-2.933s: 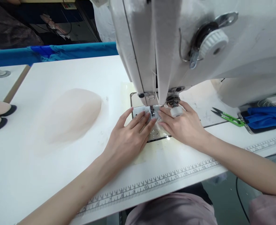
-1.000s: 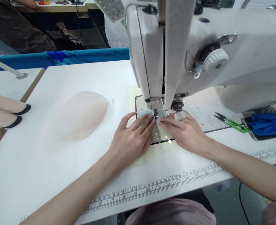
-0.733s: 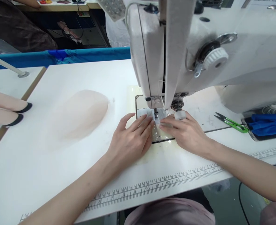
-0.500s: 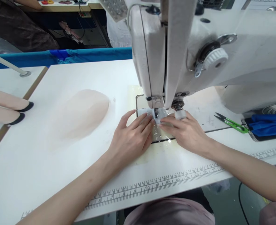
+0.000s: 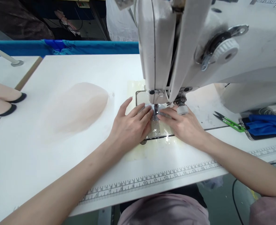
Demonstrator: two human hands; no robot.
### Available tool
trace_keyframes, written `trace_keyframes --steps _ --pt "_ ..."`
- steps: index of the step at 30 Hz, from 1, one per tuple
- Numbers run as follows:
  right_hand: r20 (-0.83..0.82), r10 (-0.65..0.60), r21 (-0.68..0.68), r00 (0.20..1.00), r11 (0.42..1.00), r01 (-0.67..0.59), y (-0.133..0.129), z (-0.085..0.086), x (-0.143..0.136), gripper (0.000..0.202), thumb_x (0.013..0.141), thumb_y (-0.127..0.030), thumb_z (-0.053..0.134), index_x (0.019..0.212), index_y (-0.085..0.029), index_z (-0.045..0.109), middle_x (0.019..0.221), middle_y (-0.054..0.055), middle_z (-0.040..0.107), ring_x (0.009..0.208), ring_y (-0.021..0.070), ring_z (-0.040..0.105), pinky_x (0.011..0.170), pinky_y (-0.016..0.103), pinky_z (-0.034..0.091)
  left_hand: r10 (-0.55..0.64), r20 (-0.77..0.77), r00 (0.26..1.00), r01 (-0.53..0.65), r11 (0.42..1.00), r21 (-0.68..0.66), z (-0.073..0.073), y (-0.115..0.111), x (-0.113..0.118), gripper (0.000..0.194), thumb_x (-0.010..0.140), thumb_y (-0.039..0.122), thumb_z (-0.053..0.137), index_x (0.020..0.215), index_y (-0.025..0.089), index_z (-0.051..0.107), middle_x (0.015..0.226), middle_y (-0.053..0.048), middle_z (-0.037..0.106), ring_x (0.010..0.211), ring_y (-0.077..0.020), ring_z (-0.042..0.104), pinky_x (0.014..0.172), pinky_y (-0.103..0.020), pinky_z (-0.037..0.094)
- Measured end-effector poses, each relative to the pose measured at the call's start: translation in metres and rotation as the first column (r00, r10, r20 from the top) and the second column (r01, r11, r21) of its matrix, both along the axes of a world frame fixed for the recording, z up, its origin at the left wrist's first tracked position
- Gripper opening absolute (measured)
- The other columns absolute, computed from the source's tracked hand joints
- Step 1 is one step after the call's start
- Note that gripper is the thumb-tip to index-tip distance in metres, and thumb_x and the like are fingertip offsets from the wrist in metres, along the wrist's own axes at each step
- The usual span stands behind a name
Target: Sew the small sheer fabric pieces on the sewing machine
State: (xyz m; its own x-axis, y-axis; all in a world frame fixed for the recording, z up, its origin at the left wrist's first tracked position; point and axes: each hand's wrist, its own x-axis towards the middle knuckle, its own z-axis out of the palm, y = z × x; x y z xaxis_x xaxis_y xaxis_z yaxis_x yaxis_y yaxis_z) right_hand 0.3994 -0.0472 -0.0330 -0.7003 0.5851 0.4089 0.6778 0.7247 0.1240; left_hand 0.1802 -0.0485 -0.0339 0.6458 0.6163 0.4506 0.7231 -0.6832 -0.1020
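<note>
While most of it lies covered by fingertips, the thin, pale, smooth-looking piece [image 5: 148,107] sits flat on the shiny metal needle plate [image 5: 158,132], beside the presser foot [image 5: 156,108]. Left hand [image 5: 131,125]: palm down, fingers extended, outermost finger spread apart; tips rest on the piece without gripping it. Right hand [image 5: 184,125]: fingers partly bent, tips just right of the foot; whether they pinch anything cannot be told.

Sewing machine [image 5: 159,53]: glossy off-white casing, with a ribbed round dial [image 5: 227,51]. Table [image 5: 70,165]: smooth white top, printed ruler scale [image 5: 147,182] along the near edge. Faint beige rounded patch [image 5: 88,103], left of the hands; cloth or mark, unclear.

Flat dark object [image 5: 248,135] with metallic rim, tray or other, unclear: bears crumpled blue cloth [image 5: 266,125]. Snips [image 5: 231,122]: green handles, dark pointed blades, just beside it. Two beige lengths [image 5: 2,90], black-ended, at far left. Obstructions: the white knob [image 5: 182,110] hides part of the right fingers.
</note>
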Motion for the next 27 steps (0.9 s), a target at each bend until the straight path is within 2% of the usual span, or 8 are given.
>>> trace_keyframes --steps 4,11,19,22,24,26,27 --pt "0.049 -0.008 0.024 0.999 1.000 0.007 0.002 -0.001 0.002 0.037 0.092 -0.007 0.041 0.118 -0.016 0.066 0.110 0.008 0.070 0.105 0.0226 0.059 0.101 0.045 0.042 0.025 -0.013 1.000 -0.025 1.000 0.005 -0.001 0.001 0.000 0.035 0.091 0.022 0.044 0.123 0.018 0.058 0.122 -0.007 0.066 0.116 -0.0253 0.060 0.112 -0.054 0.032" --pt "0.073 -0.057 0.026 0.996 0.998 0.055 0.003 0.003 0.006 0.039 0.088 -0.005 0.046 0.117 -0.020 0.066 0.110 0.006 0.071 0.108 0.0233 0.059 0.103 0.048 0.039 0.036 0.016 0.999 -0.036 0.999 -0.016 -0.001 0.000 0.001 0.033 0.091 0.022 0.045 0.121 0.016 0.059 0.122 -0.008 0.066 0.117 -0.0265 0.059 0.111 -0.055 0.032" --pt "0.040 -0.076 -0.002 0.996 0.997 0.076 0.005 0.002 0.007 0.032 0.088 -0.006 0.048 0.105 -0.019 0.071 0.102 0.005 0.074 0.105 0.0224 0.061 0.103 0.047 0.039 0.067 0.042 0.997 -0.065 0.997 -0.046 0.002 -0.004 0.000 0.032 0.093 0.023 0.047 0.121 0.016 0.060 0.123 -0.008 0.066 0.118 -0.0269 0.059 0.111 -0.054 0.033" --pt "-0.005 -0.086 -0.068 0.996 0.994 0.085 0.003 0.000 0.005 0.029 0.089 -0.009 0.047 0.104 -0.018 0.071 0.106 0.007 0.072 0.107 0.0258 0.060 0.099 0.051 0.042 0.063 0.063 0.996 -0.060 0.997 -0.048 0.004 -0.005 -0.002 0.030 0.093 0.025 0.049 0.119 0.016 0.061 0.119 -0.008 0.068 0.115 -0.0267 0.061 0.108 -0.052 0.036" --pt "-0.094 -0.110 -0.155 0.989 0.983 0.095 0.001 0.001 0.003 0.026 0.092 -0.016 0.047 0.103 -0.017 0.071 0.106 0.009 0.072 0.106 0.0270 0.061 0.096 0.051 0.044 0.051 0.094 0.994 -0.045 0.997 -0.062 0.005 -0.007 -0.002 0.030 0.092 0.027 0.052 0.120 0.018 0.060 0.116 -0.008 0.069 0.110 -0.0259 0.063 0.103 -0.049 0.041" --pt "-0.261 -0.159 -0.337 0.952 0.939 0.064 -0.002 0.006 0.001 0.024 0.092 -0.022 0.050 0.100 -0.017 0.072 0.101 0.008 0.072 0.096 0.0244 0.065 0.088 0.047 0.050 0.024 0.153 0.988 -0.009 0.995 -0.100 0.006 -0.010 0.000 0.034 0.091 0.028 0.055 0.123 0.018 0.058 0.117 -0.008 0.069 0.107 -0.0249 0.063 0.096 -0.046 0.045" --pt "-0.359 -0.197 -0.471 0.912 0.882 0.006 -0.003 0.009 0.001 0.021 0.091 -0.024 0.053 0.097 -0.018 0.072 0.097 0.007 0.073 0.090 0.0220 0.066 0.083 0.043 0.052 0.011 0.200 0.980 0.018 0.990 -0.140 0.006 -0.011 0.002 0.036 0.089 0.027 0.057 0.124 0.018 0.056 0.118 -0.008 0.068 0.108 -0.0245 0.063 0.093 -0.044 0.047"
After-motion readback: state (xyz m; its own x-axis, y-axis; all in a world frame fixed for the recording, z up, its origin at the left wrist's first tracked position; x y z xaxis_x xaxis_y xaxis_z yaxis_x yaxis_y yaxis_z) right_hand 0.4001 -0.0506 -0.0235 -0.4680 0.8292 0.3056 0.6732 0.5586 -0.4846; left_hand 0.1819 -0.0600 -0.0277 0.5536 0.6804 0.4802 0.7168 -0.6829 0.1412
